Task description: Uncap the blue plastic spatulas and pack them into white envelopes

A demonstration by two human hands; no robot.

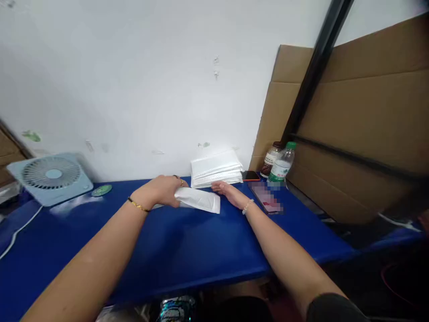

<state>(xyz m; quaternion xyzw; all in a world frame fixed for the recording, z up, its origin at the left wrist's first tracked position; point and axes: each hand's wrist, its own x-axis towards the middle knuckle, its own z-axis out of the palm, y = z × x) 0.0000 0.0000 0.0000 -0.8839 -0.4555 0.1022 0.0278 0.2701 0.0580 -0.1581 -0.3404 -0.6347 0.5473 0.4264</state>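
My left hand (pixel 163 190) is closed around one end of a white padded envelope (pixel 199 200), which it holds tilted over the blue table (pixel 201 250). The envelope's other end points to the right. Close to the front of a stack of white padded envelopes (pixel 216 167), my right hand (pixel 229 193) has its fingers stretched out and holds nothing. Whether its fingertips touch the stack I cannot tell. The stack lies against the wall.
A pale blue fan (pixel 53 176) with a white cable stands at the left beside a green round disc (pixel 101 190). Right of the stack are a dark phone (pixel 251 175), a blurred-out phone (pixel 266 197) and two bottles (pixel 283 164). Cardboard (pixel 362 134) and a black post (pixel 310 67) bound the right side.
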